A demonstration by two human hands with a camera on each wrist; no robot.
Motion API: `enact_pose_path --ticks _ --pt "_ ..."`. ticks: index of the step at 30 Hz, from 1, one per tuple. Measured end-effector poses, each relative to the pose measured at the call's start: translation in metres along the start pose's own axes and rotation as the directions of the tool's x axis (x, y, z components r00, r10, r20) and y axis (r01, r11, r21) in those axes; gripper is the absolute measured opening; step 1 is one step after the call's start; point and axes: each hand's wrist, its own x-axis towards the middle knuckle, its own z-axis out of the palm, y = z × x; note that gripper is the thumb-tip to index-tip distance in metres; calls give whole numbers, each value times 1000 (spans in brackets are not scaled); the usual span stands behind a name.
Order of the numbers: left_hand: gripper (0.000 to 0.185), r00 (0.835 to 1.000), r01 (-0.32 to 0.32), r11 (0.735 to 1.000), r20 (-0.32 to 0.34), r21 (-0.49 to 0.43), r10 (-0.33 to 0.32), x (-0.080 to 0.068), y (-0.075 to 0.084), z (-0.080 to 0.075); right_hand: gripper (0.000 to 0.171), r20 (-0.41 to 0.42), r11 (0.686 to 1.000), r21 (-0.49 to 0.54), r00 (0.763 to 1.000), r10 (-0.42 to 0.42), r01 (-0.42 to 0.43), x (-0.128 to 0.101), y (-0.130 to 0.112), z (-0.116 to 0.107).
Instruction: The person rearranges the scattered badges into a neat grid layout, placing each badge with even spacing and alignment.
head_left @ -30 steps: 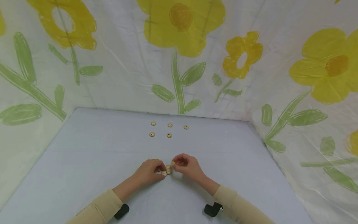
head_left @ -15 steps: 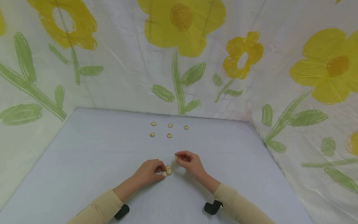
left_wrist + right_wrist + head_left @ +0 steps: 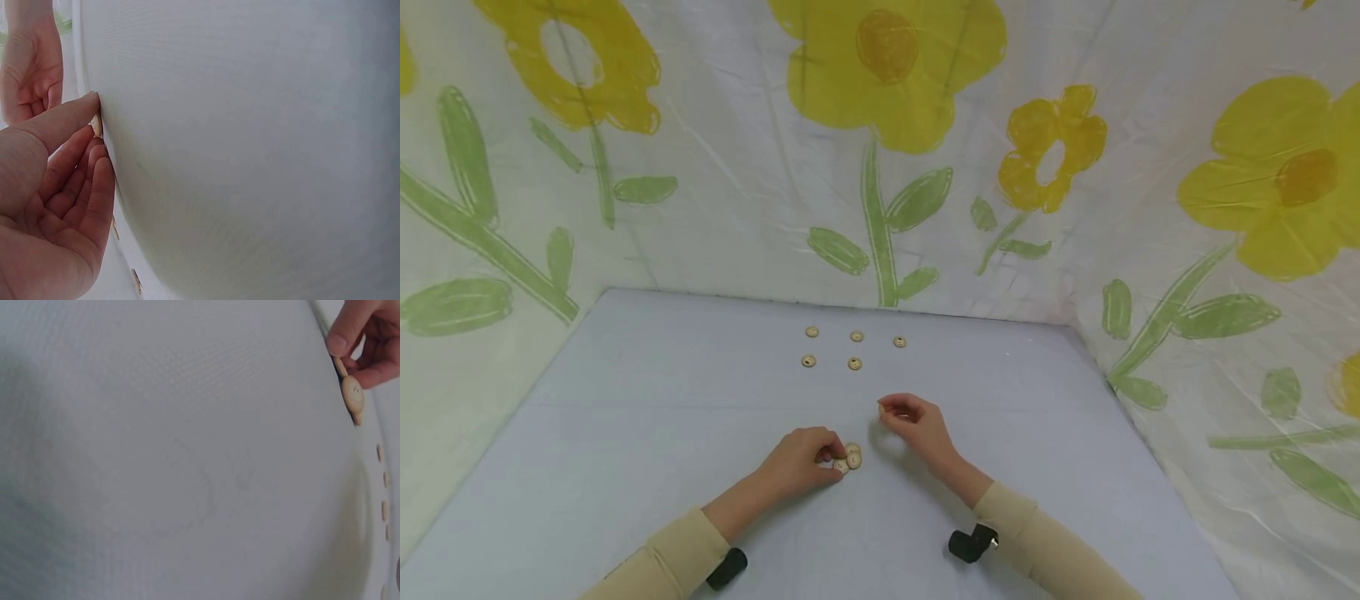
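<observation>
Bright, even, diffuse light; faint soft shadows; head view sharp, edges bowed; wrist views blurred, washed-out.

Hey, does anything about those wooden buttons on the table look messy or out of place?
Only slightly. Five buttons sit in neat rows, three behind and two in front, leaving a gap at the front right. The small pile by the left hand overlaps loosely.
</observation>
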Motion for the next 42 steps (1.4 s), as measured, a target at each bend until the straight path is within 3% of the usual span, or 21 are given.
enact_pose_path --ticks 10,23,29,36,42 --pt "16 999 32 999 9 12 -32 0 1 1 22 -66 1000 6 998 1 -1 15 5 -9" --pt "16 1000 17 1000 0 13 -17 0 -2 1 25 -122 1000 4 992 26 -25 37 14 -25" --pt "16 1000 23 1000 4 10 -23 -1 -1 1 27 -139 995 -34 987 86 -91 46 15 -32" --pt "16 1000 17 1000 1 1 -17 -1 -1 1 25 -187 994 -38 978 92 -101 70 52 -42" --pt "16 1000 18 1000 -1 2 -18 -1 -1 1 25 -214 985 -87 968 129 -151 81 64 -43"
